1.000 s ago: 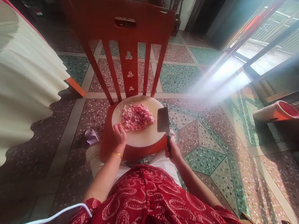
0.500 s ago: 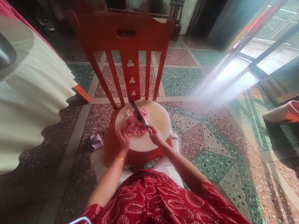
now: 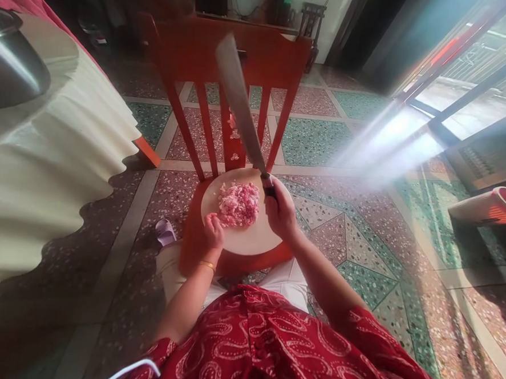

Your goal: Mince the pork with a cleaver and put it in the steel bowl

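Observation:
My right hand [image 3: 281, 209] is closed around the dark handle of a cleaver [image 3: 244, 117]. Its broad blade is raised, pointing up and away over the chair back. Below it, a heap of pink minced meat [image 3: 240, 205] lies on a round pale chopping board [image 3: 269, 236]. At the board's near-left edge rests my left hand [image 3: 214, 232], with a gold bracelet on the wrist. The left fingers are curled close beside the meat; what they grip, if anything, is hidden.
The board sits on a red wooden chair [image 3: 190, 231] with a slatted back. On the left, a cloth-covered table [image 3: 66, 161] carries a metal pot [image 3: 16, 66]. A purple slipper [image 3: 164, 231] shows on the floor, and a pale bin [image 3: 487, 207] lies far right.
The cleaver has risen from the meat to well above the board, with my right hand lifting it. My left hand stays at the board's edge. The view has shifted slightly.

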`<state>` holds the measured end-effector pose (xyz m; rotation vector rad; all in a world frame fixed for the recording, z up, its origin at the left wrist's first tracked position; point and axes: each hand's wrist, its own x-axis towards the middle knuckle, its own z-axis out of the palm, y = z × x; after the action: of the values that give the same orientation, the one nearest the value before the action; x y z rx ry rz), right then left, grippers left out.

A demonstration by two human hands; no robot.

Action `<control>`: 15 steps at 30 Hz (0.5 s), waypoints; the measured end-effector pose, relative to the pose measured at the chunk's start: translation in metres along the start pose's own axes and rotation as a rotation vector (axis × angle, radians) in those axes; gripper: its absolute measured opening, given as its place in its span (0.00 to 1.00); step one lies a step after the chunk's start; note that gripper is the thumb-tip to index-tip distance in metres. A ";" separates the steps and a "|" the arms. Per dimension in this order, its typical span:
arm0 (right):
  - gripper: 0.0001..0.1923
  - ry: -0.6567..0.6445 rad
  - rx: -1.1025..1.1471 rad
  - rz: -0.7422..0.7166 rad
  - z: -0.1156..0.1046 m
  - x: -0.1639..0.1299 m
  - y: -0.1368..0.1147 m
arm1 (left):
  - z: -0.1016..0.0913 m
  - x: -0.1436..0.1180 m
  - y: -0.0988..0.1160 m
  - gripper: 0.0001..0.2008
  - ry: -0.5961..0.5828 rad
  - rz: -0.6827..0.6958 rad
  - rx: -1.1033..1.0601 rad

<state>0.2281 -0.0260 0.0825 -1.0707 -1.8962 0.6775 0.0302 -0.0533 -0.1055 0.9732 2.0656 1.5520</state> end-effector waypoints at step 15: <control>0.27 -0.081 -0.090 0.192 0.015 -0.034 0.028 | -0.005 -0.002 0.009 0.10 -0.008 0.014 0.011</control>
<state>0.2367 -0.0425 0.0404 -1.3129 -1.9241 0.7596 0.0312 -0.0565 -0.0960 0.9984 2.0681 1.5433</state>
